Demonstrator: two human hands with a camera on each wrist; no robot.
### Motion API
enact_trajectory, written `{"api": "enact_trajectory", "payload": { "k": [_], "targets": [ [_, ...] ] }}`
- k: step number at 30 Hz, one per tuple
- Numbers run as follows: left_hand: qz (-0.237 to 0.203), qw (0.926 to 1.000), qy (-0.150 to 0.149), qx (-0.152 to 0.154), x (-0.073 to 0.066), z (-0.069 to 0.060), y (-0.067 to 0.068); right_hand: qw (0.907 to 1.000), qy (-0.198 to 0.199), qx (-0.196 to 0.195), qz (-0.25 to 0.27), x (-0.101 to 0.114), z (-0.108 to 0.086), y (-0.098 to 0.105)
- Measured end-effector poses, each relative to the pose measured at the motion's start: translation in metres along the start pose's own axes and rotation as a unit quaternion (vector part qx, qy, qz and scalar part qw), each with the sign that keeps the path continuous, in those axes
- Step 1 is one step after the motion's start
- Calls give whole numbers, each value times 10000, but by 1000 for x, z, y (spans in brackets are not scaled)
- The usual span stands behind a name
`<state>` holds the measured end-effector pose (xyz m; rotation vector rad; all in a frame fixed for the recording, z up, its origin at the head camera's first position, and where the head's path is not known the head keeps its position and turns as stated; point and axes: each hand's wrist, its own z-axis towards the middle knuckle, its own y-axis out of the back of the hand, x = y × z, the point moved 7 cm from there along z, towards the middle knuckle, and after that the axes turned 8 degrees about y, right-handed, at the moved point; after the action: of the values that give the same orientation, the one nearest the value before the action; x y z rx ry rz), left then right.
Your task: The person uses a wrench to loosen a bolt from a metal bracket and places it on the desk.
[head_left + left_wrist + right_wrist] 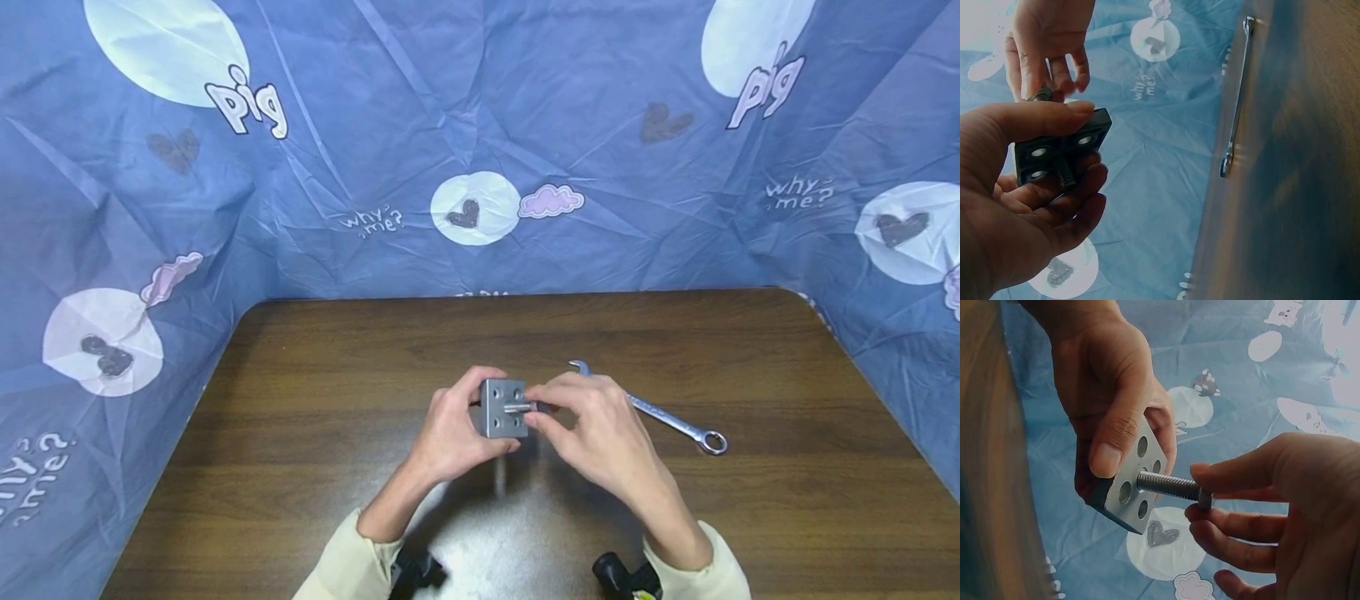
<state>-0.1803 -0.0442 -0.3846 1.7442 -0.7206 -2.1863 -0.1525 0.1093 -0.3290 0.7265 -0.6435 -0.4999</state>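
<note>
**Bolt set through a drilled metal block, gripped from both sides**

The grey square block is held in the air over the middle of the table, its drilled face turned toward the right hand. The threaded bolt sits in the central hole, with four other holes around it; the left wrist view shows its threaded end standing out on the block's other side, while much of the shank remains exposed on the head side. The left hand clamps the block between thumb and fingers. The right hand pinches the bolt at its head, thumb against fingertips. The hands are near each other but apart, joined only by the bolt and block.

A combination wrench lies on the table beyond and beside the right hand, its forked end toward the far edge and its ring end angled toward the right edge. Pale sleeves reach in from the near edge. Blue printed cloth rises behind the far edge and along the left and right edges, patterned with white circles, hearts and lettering.
</note>
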Motion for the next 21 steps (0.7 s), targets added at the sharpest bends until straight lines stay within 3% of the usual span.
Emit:
{"api": "enact_trajectory", "payload": {
  "k": [8,15,18,21],
  "targets": [
    [-10,10000,-17,7,0,0,0,9983,488,-300,-90,7,2,2],
    [10,10000,-8,4,0,-1,0,9940,891,-620,138,11,3,-1],
    [17,10000,-53,3,0,-1,0,9954,821,-490,88,11,2,-1],
    [1,9999,-105,9,-1,-1,-1,9986,443,-279,1,6,2,-1]
  ]
}}
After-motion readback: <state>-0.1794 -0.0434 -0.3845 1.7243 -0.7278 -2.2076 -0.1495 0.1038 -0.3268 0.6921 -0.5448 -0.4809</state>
